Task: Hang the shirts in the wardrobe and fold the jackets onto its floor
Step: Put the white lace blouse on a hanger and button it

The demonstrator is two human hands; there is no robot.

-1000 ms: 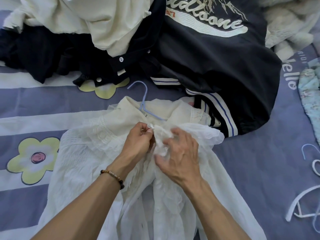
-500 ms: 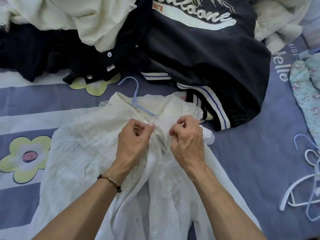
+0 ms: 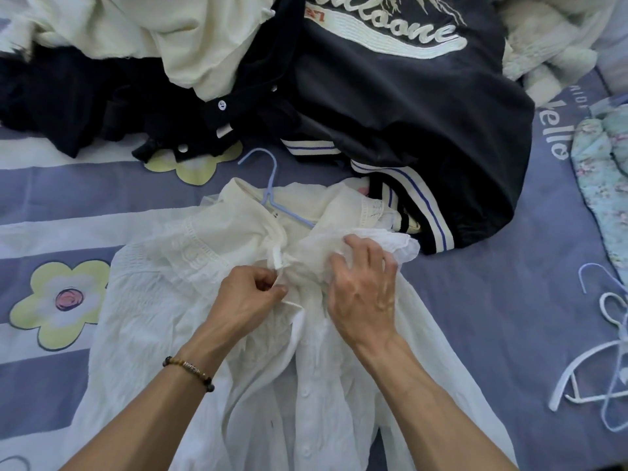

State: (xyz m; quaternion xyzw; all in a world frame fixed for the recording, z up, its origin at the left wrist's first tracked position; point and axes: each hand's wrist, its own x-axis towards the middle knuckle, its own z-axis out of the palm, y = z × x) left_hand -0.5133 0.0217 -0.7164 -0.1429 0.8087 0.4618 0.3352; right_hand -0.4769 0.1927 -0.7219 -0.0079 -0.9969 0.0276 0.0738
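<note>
A sheer white shirt (image 3: pixel 142 321) lies spread on the bed with a pale blue hanger (image 3: pixel 272 188) inside its collar, the hook sticking out above. My left hand (image 3: pixel 246 300) pinches the shirt's front edge just below the collar. My right hand (image 3: pixel 363 287) rests with curled fingers on the ruffled fabric at the other side of the opening, gripping it. A dark navy jacket (image 3: pixel 407 113) with cream lettering and striped cuffs lies behind the shirt.
A cream garment (image 3: pixel 176 35) and dark clothes (image 3: pixel 68 96) are piled at the back left. Fluffy white fabric (image 3: pixel 543 45) lies at the back right, a floral cloth (image 3: pixel 605 185) at the right edge. Loose white and blue hangers (image 3: pixel 608 375) lie on the purple flowered bedsheet (image 3: pixel 492 317).
My right hand has shifted right and up onto the ruffled side of the shirt. My left hand stays at the front edge below the collar, slightly lower.
</note>
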